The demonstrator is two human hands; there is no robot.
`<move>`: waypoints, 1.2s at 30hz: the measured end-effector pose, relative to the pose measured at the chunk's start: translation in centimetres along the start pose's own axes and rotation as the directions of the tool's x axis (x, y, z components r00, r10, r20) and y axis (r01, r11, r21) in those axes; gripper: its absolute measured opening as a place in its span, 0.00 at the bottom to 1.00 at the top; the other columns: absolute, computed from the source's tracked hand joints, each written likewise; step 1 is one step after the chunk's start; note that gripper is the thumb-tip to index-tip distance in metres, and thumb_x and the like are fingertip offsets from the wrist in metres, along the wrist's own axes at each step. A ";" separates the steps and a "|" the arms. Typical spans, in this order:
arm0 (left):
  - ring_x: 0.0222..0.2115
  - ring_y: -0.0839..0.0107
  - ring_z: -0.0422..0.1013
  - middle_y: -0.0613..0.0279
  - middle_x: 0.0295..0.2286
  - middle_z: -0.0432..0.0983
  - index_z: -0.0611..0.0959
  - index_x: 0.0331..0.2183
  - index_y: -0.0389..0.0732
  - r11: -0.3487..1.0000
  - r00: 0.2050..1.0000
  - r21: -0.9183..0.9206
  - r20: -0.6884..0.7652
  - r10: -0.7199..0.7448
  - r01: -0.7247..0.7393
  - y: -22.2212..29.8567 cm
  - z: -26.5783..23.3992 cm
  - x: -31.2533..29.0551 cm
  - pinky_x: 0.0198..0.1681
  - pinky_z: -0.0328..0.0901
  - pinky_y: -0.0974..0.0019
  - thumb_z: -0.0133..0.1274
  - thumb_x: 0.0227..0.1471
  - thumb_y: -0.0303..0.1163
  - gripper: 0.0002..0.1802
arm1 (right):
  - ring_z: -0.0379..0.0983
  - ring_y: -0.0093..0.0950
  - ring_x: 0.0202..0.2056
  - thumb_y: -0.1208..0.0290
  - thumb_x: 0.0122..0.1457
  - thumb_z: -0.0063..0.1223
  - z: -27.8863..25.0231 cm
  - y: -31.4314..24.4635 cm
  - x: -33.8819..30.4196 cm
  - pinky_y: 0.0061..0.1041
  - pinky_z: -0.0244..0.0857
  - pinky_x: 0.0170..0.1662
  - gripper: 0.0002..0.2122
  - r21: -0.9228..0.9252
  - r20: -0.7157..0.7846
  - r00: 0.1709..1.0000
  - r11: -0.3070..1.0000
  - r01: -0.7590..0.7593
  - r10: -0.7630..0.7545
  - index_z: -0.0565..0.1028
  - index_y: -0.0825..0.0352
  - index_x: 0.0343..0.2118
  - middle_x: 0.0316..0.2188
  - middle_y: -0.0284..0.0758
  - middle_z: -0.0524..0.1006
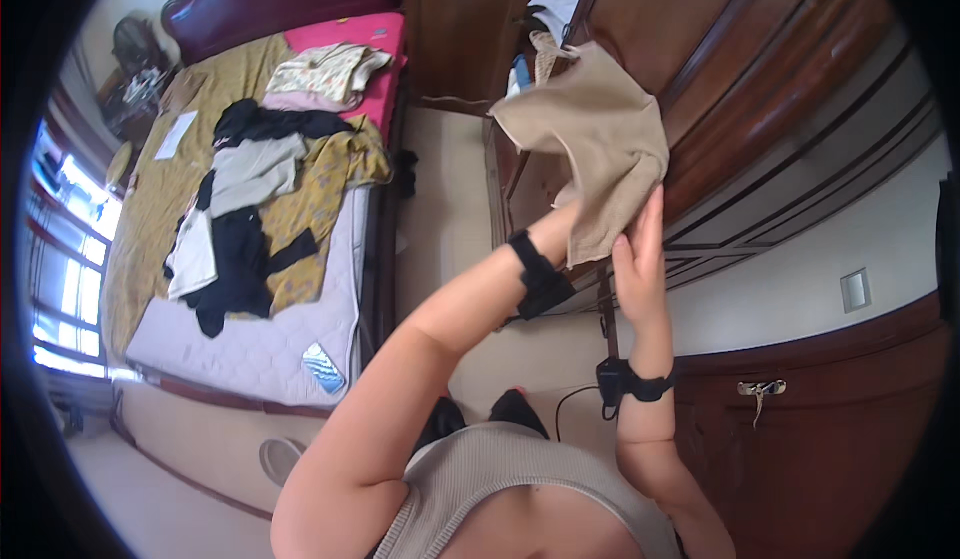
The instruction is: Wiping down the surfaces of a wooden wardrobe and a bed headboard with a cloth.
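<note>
A beige garment [610, 124] hangs in front of me at the dark wooden wardrobe, draped over my left hand. My left forearm reaches up under its lower edge, and the cloth hides that hand's fingers. Against the garment's lower right edge lies my right hand [642, 264], fingers stretched upward and thumb alongside the fabric. The garment's top comes close to a pale, lacy hanging piece [545, 57] by the wardrobe opening. Each wrist wears a black strap with a small box.
Dark wooden wardrobe doors [760, 69] fill the upper right. On the left, a bed with a bare mattress edge [240, 359] bears several garments, among them a grey one [258, 174] and a black one [238, 254]. A phone [323, 368] lies near its corner.
</note>
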State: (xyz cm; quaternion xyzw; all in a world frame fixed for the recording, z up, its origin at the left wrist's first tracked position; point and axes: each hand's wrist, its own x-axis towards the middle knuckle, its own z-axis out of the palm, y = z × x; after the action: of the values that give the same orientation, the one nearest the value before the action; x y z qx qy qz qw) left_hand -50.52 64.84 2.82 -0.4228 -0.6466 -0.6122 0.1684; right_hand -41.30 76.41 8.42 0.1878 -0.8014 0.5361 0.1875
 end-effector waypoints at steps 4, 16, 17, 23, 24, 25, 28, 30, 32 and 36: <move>0.54 0.60 0.63 0.52 0.54 0.65 0.66 0.58 0.38 0.963 0.994 -0.248 0.046 -0.096 0.104 -6.0 2.4 -1.3 0.58 0.57 0.65 0.46 0.57 0.39 0.29 | 0.35 0.41 0.69 0.77 0.60 0.45 1.8 -1.0 1.8 0.32 0.36 0.67 0.36 -0.311 0.149 0.987 0.950 -0.015 0.064 0.39 0.69 0.67 0.68 0.51 0.38; 0.60 0.65 0.56 0.57 0.58 0.61 0.65 0.58 0.41 0.770 0.666 -0.038 0.530 -0.525 0.637 -13.4 -0.6 -5.8 0.63 0.50 0.67 0.44 0.58 0.39 0.28 | 0.29 0.50 0.68 0.60 0.62 0.53 3.8 6.6 0.8 0.35 0.40 0.66 0.36 -0.386 0.461 0.715 0.844 -0.372 0.526 0.46 0.59 0.68 0.66 0.60 0.31; 0.59 0.65 0.58 0.57 0.57 0.63 0.67 0.57 0.41 0.815 0.682 0.022 0.534 -0.500 0.580 -14.0 -1.1 -4.4 0.62 0.52 0.67 0.47 0.56 0.40 0.29 | 0.30 0.50 0.68 0.61 0.61 0.53 4.1 5.7 1.3 0.35 0.40 0.66 0.38 -0.384 0.423 0.734 0.839 -0.386 0.531 0.42 0.59 0.68 0.67 0.57 0.32; 0.51 0.64 0.68 0.58 0.47 0.73 0.76 0.49 0.44 0.707 0.857 -0.491 0.361 -0.367 0.510 -15.8 -2.4 4.2 0.54 0.61 0.63 0.51 0.53 0.39 0.22 | 0.65 0.40 0.57 0.66 0.61 0.54 4.2 4.4 0.8 0.31 0.58 0.59 0.39 -0.288 0.402 0.776 0.871 -0.398 0.487 0.40 0.59 0.68 0.63 0.48 0.57; 0.51 0.65 0.67 0.59 0.48 0.72 0.75 0.50 0.44 0.560 0.840 -0.628 0.374 -0.393 0.541 -15.1 -2.7 5.4 0.56 0.60 0.63 0.49 0.55 0.39 0.22 | 0.66 0.36 0.57 0.67 0.62 0.52 3.9 4.7 -0.6 0.31 0.59 0.58 0.32 -0.243 0.409 0.761 0.863 -0.442 0.505 0.51 0.61 0.66 0.61 0.46 0.63; 0.52 0.66 0.66 0.59 0.49 0.71 0.74 0.51 0.43 0.387 0.817 -0.736 0.397 -0.418 0.556 -14.4 -2.8 6.4 0.57 0.59 0.64 0.48 0.56 0.38 0.21 | 0.66 0.35 0.57 0.68 0.62 0.52 2.7 4.6 -1.4 0.30 0.59 0.59 0.28 -0.323 0.468 0.692 0.835 -0.445 0.550 0.57 0.62 0.64 0.60 0.44 0.64; 0.54 0.69 0.64 0.60 0.51 0.70 0.72 0.53 0.43 -0.003 0.746 -0.839 0.485 -0.456 0.544 -14.1 -2.2 7.9 0.59 0.57 0.65 0.45 0.60 0.37 0.20 | 0.67 0.33 0.57 0.71 0.62 0.50 1.3 1.0 0.3 0.29 0.59 0.59 0.22 -0.293 0.399 0.715 0.819 -0.493 0.574 0.65 0.65 0.59 0.59 0.41 0.67; 0.52 0.71 0.64 0.62 0.52 0.68 0.69 0.55 0.44 0.202 0.789 -0.765 0.572 -0.222 0.612 -14.8 -2.2 5.9 0.58 0.59 0.67 0.46 0.60 0.34 0.22 | 0.67 0.33 0.57 0.77 0.62 0.46 2.2 -2.1 3.6 0.28 0.59 0.59 0.18 -0.116 0.178 0.844 0.862 -0.493 0.506 0.69 0.67 0.56 0.57 0.39 0.69; 0.52 0.72 0.64 0.63 0.53 0.66 0.66 0.57 0.43 0.317 0.746 -0.707 0.666 -0.001 0.632 -14.7 -2.8 4.5 0.58 0.60 0.67 0.47 0.60 0.32 0.24 | 0.70 0.33 0.53 0.78 0.58 0.48 4.0 -3.7 6.9 0.29 0.65 0.54 0.19 -0.257 -0.097 0.955 0.920 -0.297 0.281 0.71 0.68 0.54 0.57 0.39 0.69; 0.61 0.64 0.54 0.57 0.60 0.56 0.57 0.62 0.40 -0.244 0.295 -0.257 0.945 0.137 0.935 -15.3 -3.5 5.6 0.66 0.47 0.60 0.42 0.63 0.38 0.29 | 0.72 0.33 0.47 0.76 0.55 0.53 8.1 -3.3 11.0 0.28 0.68 0.47 0.20 -0.729 -0.309 0.944 0.610 -0.312 0.113 0.72 0.66 0.53 0.55 0.40 0.70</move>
State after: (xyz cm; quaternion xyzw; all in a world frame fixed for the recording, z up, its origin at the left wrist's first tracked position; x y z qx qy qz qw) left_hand -66.38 65.10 -2.28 -0.2755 -0.1459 -0.6097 -0.7288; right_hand -49.89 66.58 13.70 -0.0710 -0.9414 0.1804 0.2760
